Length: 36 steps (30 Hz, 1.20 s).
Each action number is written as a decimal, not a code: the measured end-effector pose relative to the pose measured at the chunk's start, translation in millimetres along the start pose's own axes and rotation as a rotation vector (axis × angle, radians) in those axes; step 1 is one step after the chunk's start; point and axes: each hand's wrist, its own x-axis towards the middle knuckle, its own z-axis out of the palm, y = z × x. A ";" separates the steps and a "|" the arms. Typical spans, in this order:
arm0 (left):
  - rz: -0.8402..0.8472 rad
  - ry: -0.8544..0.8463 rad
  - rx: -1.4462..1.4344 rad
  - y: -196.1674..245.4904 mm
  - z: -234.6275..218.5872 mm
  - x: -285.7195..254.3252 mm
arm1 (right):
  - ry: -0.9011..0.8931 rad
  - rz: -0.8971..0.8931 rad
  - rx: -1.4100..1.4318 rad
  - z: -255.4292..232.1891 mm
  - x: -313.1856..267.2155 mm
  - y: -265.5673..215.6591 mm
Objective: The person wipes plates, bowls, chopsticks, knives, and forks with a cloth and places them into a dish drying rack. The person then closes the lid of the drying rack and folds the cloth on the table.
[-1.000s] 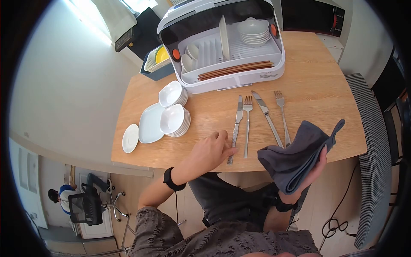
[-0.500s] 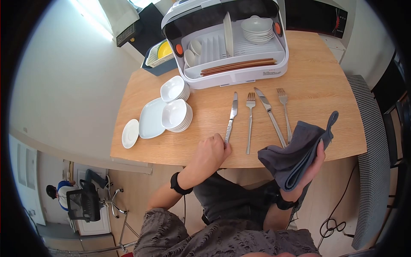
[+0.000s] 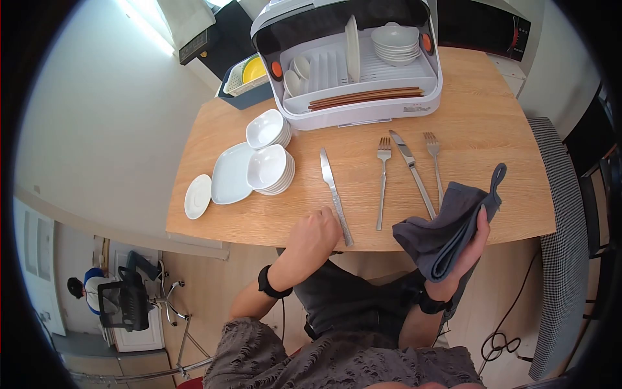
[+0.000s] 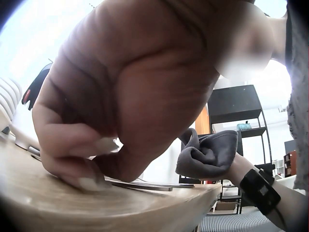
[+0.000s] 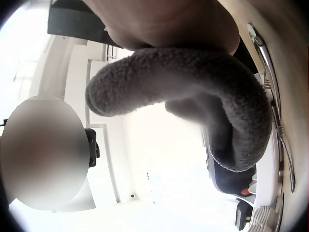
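In the head view my left hand (image 3: pixel 315 236) is low at the table's front, fingers curled at the patterned handle of a table knife (image 3: pixel 329 178). The knife slants, blade pointing away and leftward. In the left wrist view the curled fingers (image 4: pixel 72 164) are down at the tabletop, and metal handles show beyond them. My right hand (image 3: pixel 472 253) grips a folded dark grey cloth (image 3: pixel 440 223) with a loop at one corner, over the table's front edge. Between the hands lies a fork (image 3: pixel 382 181); a second knife (image 3: pixel 414 175) and second fork (image 3: pixel 434 162) run toward the cloth.
A white dish box (image 3: pixel 363 117) at the back holds bowls, spoons, a plate and chopsticks. On the left are stacked white bowls (image 3: pixel 269 168), a square plate (image 3: pixel 227 185) and a small saucer (image 3: pixel 197 196). A blue basket (image 3: pixel 249 97) stands behind them.
The left knife has moved left, away from the fork, and turned so its blade tip points more to the left. My left hand moved with it. The right hand keeps the cloth nearly still.
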 end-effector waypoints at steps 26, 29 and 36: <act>-0.079 0.084 -0.073 3.3 9.3 19.6 | 0.005 0.039 -0.043 1.0 1.0 7.5; 0.074 0.005 0.086 -2.0 13.2 20.2 | 0.057 -0.008 -0.055 11.2 -4.8 9.5; -0.218 0.120 -0.341 -5.2 1.3 17.0 | 0.052 -0.038 0.021 9.0 -6.1 12.0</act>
